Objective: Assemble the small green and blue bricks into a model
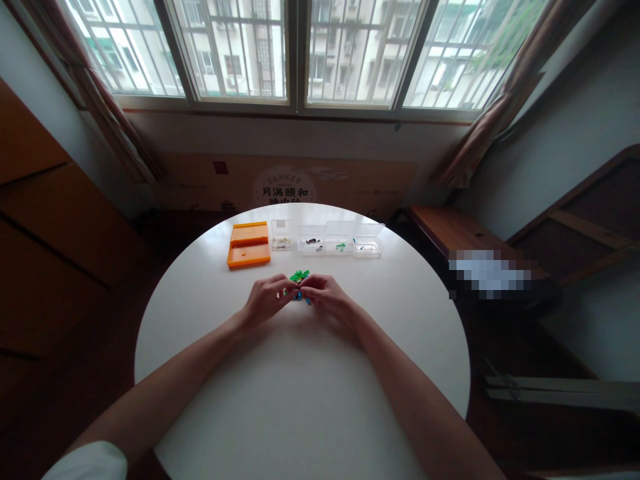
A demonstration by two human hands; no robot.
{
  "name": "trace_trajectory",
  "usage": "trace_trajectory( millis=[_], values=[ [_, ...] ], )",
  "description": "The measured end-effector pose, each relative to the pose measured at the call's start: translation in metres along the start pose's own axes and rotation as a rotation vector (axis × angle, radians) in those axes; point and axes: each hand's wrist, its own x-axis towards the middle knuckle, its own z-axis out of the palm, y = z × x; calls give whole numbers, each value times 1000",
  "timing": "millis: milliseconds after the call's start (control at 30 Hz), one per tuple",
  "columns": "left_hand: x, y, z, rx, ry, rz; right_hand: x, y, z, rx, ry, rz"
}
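Note:
Between my fingertips, over the middle of the white round table (295, 373), is a small toy-brick build (300, 275) with bright green parts on top and blue parts below. My left hand (270, 295) pinches it from the left. From the right, my right hand (327, 293) closes thumb and fingers on it, the two hands almost meeting. A dark bit shows between the fingertips, too small to name. My fingers cover much of the build, and I cannot tell whether it touches the tabletop.
Beyond my hands stand an open orange case (249, 253) and clear plastic boxes (311, 251) with small pale, dark and green pieces. A wooden bench (450, 230) with a blurred pale item stands at right, an orange-brown cabinet (50, 220) at left. Barred windows (240, 53) face me.

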Motion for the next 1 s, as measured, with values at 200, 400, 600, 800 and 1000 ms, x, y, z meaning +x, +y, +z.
trace_trajectory(
  millis=[200,400,600,800,1000],
  values=[
    [0,-1,1,12,14,-11,-1,-3,1,-20,0,1],
    [0,-1,1,23,13,-9,-1,-5,2,-7,-3,-5],
    [-1,-2,1,23,11,-15,0,-3,1,-9,-5,-7],
    [0,0,0,8,-3,-11,1,-1,0,-25,-4,5],
    [1,1,-1,20,-26,-13,0,-3,1,-32,-4,9]
  ],
)
